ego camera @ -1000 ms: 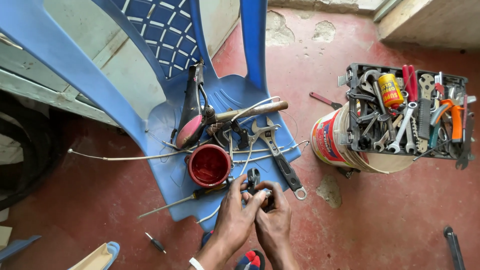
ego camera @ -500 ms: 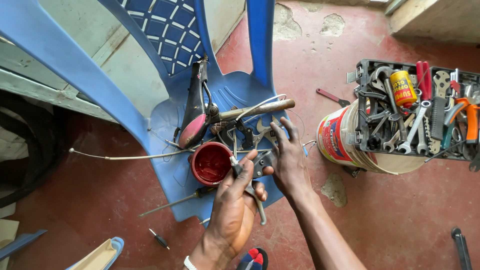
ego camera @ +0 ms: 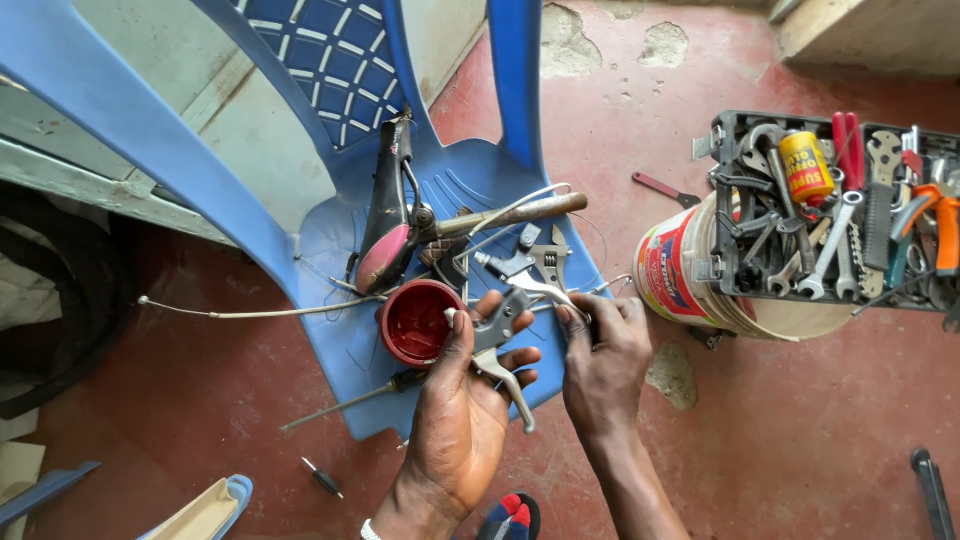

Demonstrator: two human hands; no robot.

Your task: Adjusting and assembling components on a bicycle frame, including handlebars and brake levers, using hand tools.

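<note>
Bare-metal brake lever (ego camera: 497,335): rigid, light, slick.
Left hand (ego camera: 460,400) gripping its clamp body; right hand (ego camera: 600,350) pinching a second lever (ego camera: 525,275) beside the red cup (ego camera: 415,322).

1. The left hand (ego camera: 462,420) reaches up from the lower edge of the view, palm turned upward, thumb stretched up along its left side.
2. Its fingers curl loosely around what they hold.
3. The right hand (ego camera: 603,360) lies just beside it, back facing up, forearm running down to the frame's bottom.
4. Its fingertips pinch together at the upper left.
</note>
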